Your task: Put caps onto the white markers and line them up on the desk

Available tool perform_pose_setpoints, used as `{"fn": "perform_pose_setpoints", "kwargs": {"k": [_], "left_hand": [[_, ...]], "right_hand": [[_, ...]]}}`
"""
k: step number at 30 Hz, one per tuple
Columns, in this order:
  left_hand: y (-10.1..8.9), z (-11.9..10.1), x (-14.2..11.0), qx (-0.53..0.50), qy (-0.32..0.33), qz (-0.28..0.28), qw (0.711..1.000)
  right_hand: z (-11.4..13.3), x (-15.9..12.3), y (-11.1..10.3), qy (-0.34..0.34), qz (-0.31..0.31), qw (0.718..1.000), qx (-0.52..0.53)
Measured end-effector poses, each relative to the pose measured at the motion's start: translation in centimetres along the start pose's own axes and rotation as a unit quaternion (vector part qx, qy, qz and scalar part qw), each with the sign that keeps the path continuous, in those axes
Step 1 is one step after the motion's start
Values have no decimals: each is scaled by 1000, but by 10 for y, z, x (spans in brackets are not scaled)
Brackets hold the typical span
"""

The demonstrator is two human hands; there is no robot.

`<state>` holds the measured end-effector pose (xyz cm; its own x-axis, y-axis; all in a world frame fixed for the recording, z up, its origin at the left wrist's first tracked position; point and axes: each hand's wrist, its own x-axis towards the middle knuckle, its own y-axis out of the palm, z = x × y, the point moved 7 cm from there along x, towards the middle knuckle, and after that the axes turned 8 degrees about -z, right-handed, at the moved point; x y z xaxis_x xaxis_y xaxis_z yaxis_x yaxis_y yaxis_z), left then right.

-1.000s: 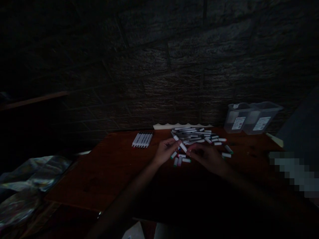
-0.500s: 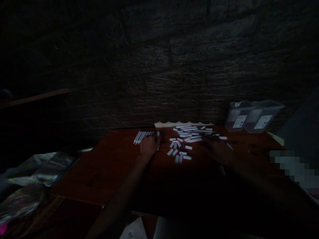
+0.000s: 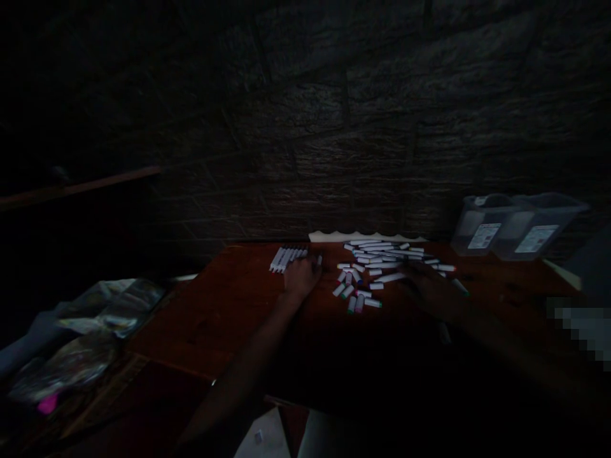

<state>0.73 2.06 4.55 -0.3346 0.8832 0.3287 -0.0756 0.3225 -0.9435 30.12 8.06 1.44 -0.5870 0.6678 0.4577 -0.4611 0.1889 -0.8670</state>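
In the dim head view, my left hand (image 3: pixel 301 278) is closed at the right end of a neat row of white markers (image 3: pixel 285 258). The end of another white marker (image 3: pixel 319 261) shows at its fingers; the rest is hidden. My right hand (image 3: pixel 427 286) is dark and partly blurred. From its fingertips a white marker (image 3: pixel 391 278) points left, beside a loose pile of markers (image 3: pixel 382 248). Between my hands lie several short white caps (image 3: pixel 347 291) with coloured ends.
Two clear plastic bins (image 3: pixel 482 226) with labels stand at the back right of the wooden table (image 3: pixel 205 318). A white wavy-edged strip (image 3: pixel 363 237) lies against the block wall. Crumpled plastic bags (image 3: pixel 119 308) lie left of the table. At the right edge is a pixelated patch.
My right hand has a marker at its fingertips that did not show before, drawn out from the pile. My left hand stays by the row. The whole view has shifted slightly.
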Motion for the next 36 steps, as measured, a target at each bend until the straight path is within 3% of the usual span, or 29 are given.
{"fn": "perform_pose_setpoints", "kwargs": {"k": [10,36], "left_hand": [[-5,28,9,3,-39,-2,999],[6,37,13,1,-77,-6,997]], "right_hand": [[4,-3,-9,35,17,999,38],[5,-5,-15,37,-7,997,63]]}}
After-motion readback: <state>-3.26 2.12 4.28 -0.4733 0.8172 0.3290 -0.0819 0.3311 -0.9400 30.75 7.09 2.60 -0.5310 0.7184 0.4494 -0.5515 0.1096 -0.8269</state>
